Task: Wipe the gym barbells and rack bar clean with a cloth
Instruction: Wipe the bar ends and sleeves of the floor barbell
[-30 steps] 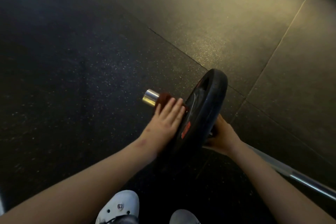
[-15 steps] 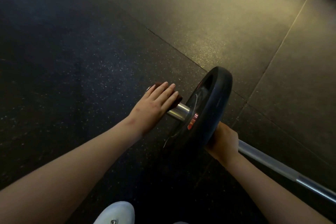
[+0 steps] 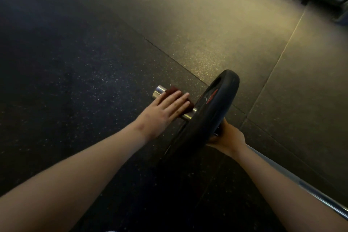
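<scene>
Barbell (image 3: 320,197) lies low over the rubber floor (image 3: 75,62). Its chrome sleeve (image 3: 159,90) juts out left of the black plate (image 3: 222,100). Dark red cloth (image 3: 171,90) is on the sleeve under my left hand (image 3: 165,111), fingers flat and pressing, not wrapped. Right hand (image 3: 228,135) grasps the bar just behind the plate, fingers partly hidden.

Risks:
- The flat palm may slip off the cloth.
- The sleeve may spin, leaving its underside unwiped.
- The plate may roll if my right grip slackens.

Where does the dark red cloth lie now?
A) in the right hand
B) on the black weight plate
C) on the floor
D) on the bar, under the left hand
D: the flat left hand presses the cloth onto the bar, outside the plate.
</scene>
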